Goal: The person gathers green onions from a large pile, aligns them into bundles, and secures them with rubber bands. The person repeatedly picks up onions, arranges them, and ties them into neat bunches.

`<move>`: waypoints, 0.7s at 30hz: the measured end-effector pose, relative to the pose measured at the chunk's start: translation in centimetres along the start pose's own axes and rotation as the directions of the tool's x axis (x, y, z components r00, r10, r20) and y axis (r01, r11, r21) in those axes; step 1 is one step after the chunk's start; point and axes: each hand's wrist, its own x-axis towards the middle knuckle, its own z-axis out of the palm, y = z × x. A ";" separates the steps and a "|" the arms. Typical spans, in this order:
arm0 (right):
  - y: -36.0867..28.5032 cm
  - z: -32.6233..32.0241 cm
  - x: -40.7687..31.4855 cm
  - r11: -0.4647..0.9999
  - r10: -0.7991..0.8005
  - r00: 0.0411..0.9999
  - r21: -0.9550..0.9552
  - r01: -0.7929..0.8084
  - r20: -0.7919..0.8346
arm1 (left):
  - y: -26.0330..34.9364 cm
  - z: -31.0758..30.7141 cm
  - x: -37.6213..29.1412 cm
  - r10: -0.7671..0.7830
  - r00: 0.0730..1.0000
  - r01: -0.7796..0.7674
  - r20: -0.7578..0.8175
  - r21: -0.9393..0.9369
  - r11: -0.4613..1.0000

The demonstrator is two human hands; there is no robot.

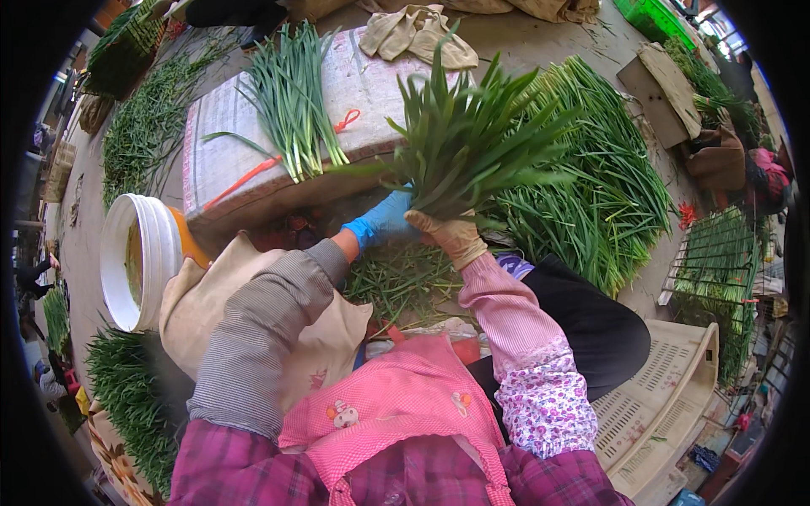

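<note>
Both my hands hold one bunch of long green leafy stalks (468,139), blurred and fanned out away from me. My left hand (386,218), in a blue glove, is at the bunch's lower left side. My right hand (452,237), in a tan glove, grips its lower right side; the stalk ends are hidden. Beyond my left hand, a smaller bundle of green stalks with white ends (297,101) lies on a block covered in woven plastic sheet (215,133). A red tie (243,183) lies at its white ends. To the right is a large heap of similar stalks (588,171).
A white bucket (149,262) stands at left, near a dense dark green bundle (126,392). Loose leaves (405,275) litter the floor below my hands. A beige plastic crate (658,379) is at right. A cloth (417,35) lies on the block's far edge. A person (769,177) is at far right.
</note>
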 end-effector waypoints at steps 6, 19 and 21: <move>7.0 -0.5 0.5 0.842 -0.243 0.951 -0.444 0.305 0.192 | -10.0 5.5 -0.1 0.170 0.983 -0.169 -0.073 0.030 0.985; -6.6 -6.5 -3.8 0.813 -0.406 0.799 0.225 0.537 -0.443 | 9.7 0.1 -4.1 0.098 0.890 -0.308 -0.446 -0.427 0.850; -9.9 -6.5 -5.7 0.734 -0.555 0.733 0.183 0.654 -0.392 | 13.0 1.0 -5.1 -0.008 0.996 0.055 0.084 -0.572 0.819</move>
